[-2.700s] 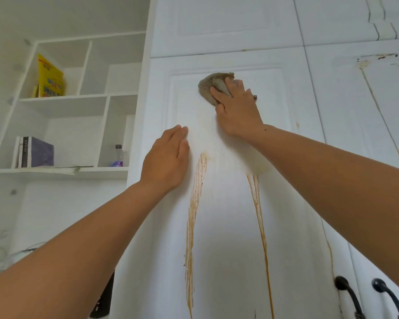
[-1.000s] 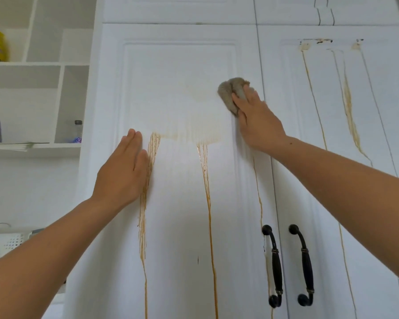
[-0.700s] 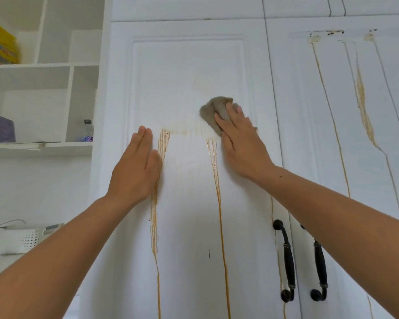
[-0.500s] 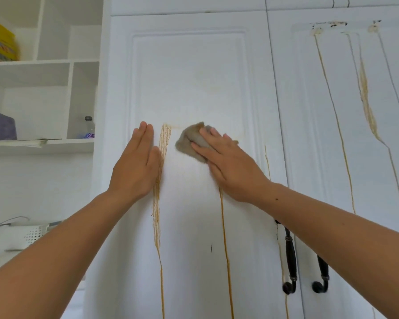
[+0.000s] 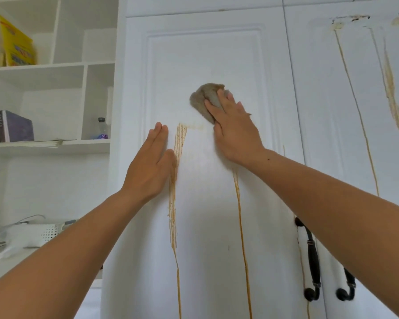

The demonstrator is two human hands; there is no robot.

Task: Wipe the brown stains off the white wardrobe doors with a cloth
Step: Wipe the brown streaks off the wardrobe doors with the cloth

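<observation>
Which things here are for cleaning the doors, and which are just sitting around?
For the job:
cloth, pressed to the door by the right hand
left hand, flat on the door
brown stains
white wardrobe doors

Just lying about:
yellow box
books
bottle
white basket
black door handles

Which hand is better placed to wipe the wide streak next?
Right hand: it presses the cloth against the door, just up-right of the streak. The left hand lies flat, holding nothing.
</observation>
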